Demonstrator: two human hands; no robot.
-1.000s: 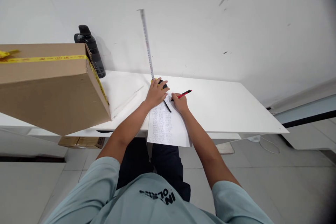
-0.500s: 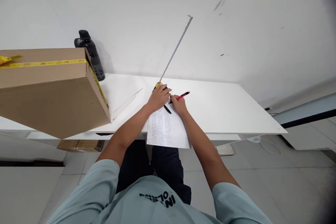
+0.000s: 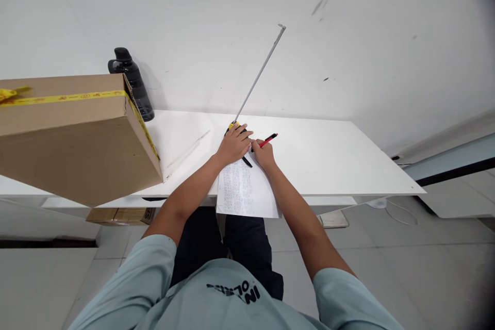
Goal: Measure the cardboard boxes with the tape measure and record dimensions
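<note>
My left hand (image 3: 233,145) rests over a yellow and black tape measure (image 3: 233,125), fingers spread across its case and holding it down on the paper. From the case a long metal blade (image 3: 260,74) sticks out up and to the right, with its hooked end in front of the wall. A black strap (image 3: 247,162) trails from beneath this hand. Closed round a red and black pen (image 3: 268,140), my right hand (image 3: 263,153) sits close beside the left one. Under both hands lies a sheet of paper (image 3: 266,201) covered with handwriting; the pen's tip is hidden.
A large cardboard box (image 3: 73,154) with yellow tape stands on the left of the white table (image 3: 328,160). Behind it is a dark water bottle (image 3: 136,85). The paper overhangs the table's front edge. Another cardboard box (image 3: 119,215) is below the table at left.
The red and black pen's upper end has shifted slightly left. My left hand stays on the tape measure, and the view has tilted a little.
</note>
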